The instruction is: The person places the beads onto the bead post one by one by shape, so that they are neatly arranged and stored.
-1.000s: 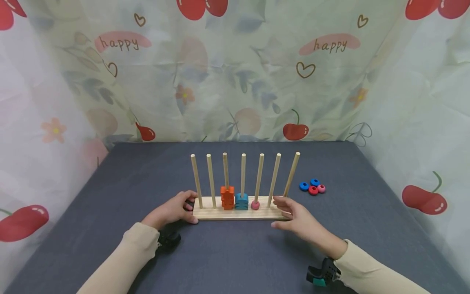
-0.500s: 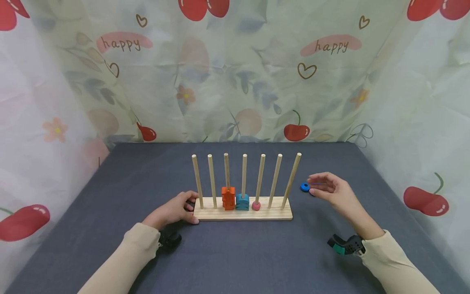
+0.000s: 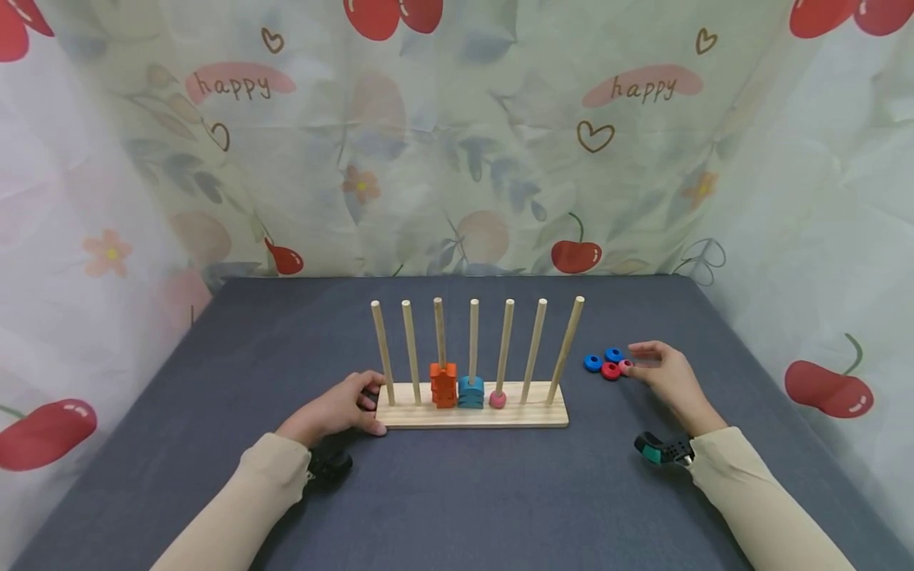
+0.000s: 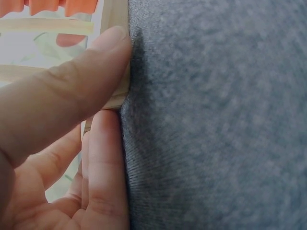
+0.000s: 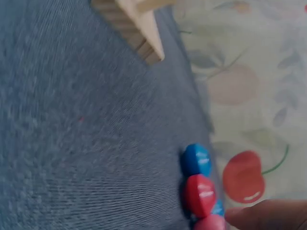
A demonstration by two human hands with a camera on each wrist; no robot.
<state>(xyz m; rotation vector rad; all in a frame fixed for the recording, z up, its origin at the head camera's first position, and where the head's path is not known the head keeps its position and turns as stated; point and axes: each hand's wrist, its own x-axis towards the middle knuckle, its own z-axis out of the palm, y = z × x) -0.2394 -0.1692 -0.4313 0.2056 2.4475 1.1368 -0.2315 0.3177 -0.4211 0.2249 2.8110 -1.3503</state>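
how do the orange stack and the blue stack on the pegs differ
The orange stack is bright orange; the blue stack is teal-blue. The orange stack rises higher, while the blue stack is shorter. The orange stack sits on the third peg from the left, the blue stack on the fourth peg. Both stand low on the same wooden base.

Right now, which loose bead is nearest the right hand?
The pink bead, rightmost of the loose four, is by the right hand; the red bead and two blue beads lie farther left.
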